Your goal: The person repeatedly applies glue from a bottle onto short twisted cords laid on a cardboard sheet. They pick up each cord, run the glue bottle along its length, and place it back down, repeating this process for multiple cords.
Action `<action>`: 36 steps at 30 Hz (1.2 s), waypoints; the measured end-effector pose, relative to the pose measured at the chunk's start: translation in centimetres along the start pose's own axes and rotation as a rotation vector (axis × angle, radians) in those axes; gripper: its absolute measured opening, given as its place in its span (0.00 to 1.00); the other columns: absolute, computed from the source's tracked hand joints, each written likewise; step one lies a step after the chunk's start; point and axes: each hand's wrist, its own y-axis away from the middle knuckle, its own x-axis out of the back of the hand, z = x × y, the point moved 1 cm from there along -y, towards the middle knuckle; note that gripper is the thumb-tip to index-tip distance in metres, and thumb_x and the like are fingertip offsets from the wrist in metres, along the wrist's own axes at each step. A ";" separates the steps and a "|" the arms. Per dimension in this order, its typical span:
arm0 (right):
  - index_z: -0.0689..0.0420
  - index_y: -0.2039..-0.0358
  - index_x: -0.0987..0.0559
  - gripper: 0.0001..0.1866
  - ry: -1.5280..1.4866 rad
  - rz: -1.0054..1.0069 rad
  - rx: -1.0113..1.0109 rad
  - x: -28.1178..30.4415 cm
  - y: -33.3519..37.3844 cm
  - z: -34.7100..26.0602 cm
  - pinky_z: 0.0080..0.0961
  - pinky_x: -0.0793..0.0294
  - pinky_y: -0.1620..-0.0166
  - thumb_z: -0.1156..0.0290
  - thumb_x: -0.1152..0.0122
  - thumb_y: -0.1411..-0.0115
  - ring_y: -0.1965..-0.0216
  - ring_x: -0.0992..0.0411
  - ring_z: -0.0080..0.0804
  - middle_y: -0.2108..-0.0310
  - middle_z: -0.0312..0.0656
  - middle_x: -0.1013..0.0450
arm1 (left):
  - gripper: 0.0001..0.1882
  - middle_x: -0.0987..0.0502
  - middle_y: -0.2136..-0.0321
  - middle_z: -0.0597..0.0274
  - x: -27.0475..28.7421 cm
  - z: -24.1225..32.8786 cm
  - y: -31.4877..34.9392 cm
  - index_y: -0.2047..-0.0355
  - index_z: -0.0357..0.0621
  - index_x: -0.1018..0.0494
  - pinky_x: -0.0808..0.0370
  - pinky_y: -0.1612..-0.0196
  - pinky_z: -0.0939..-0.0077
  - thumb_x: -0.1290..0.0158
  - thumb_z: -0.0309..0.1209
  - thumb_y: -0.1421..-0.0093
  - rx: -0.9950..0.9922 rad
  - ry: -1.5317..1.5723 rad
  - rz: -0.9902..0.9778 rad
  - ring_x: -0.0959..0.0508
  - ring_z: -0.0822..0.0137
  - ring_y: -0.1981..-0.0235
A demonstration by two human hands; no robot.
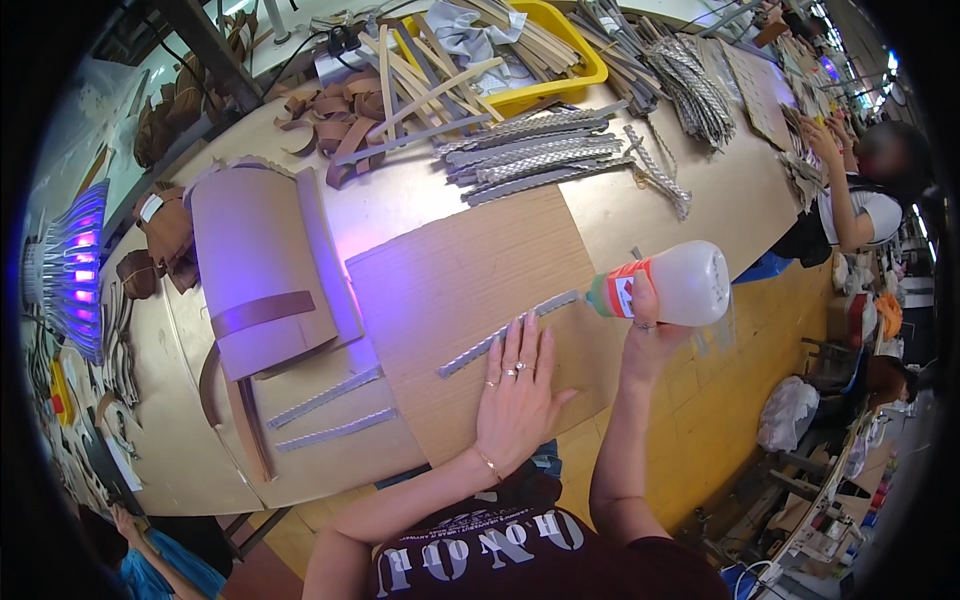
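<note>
Grey braided strip (468, 357) lies slantwise on cardboard sheet (470, 260), left hand (515, 405) flat over it, fingers extended, gripping nothing. Right hand (650, 345) grasps tilted bottle (692, 285), nozzle near strip's right end; contact unclear. Work looks partway: this strip apparently unfinished; whether loose strips (326, 396) at left are done, cannot tell; strip pile (545, 150) probably left. Counts: one strip on sheet, two loose, one bottle, one sheet; pile too overlapped.
</note>
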 end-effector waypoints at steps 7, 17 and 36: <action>0.63 0.64 0.24 0.13 0.060 0.001 0.034 -1.0 0.2 0.3 0.26 0.28 0.60 0.68 0.33 0.45 0.67 0.29 0.27 0.68 0.38 0.27 | 0.42 0.47 0.34 0.43 -0.7 -0.4 -0.2 0.37 0.37 0.41 0.53 0.32 0.52 0.52 0.58 0.41 -0.020 -0.110 -0.021 0.48 0.48 0.32; 0.63 0.65 0.24 0.15 0.045 -0.103 -0.024 -2.2 1.1 -1.5 0.27 0.28 0.60 0.67 0.31 0.47 0.67 0.28 0.29 0.68 0.39 0.26 | 0.41 0.46 0.34 0.44 -0.6 -0.4 -0.3 0.38 0.38 0.40 0.52 0.32 0.51 0.51 0.57 0.42 -0.012 -0.085 -0.001 0.47 0.48 0.33; 0.62 0.62 0.23 0.18 0.043 -0.371 0.065 -4.8 6.9 -4.6 0.29 0.27 0.59 0.69 0.27 0.51 0.67 0.26 0.30 0.68 0.38 0.25 | 0.41 0.45 0.34 0.45 2.5 -5.5 7.2 0.39 0.34 0.39 0.57 0.33 0.47 0.45 0.51 0.45 0.212 -0.094 0.067 0.46 0.48 0.33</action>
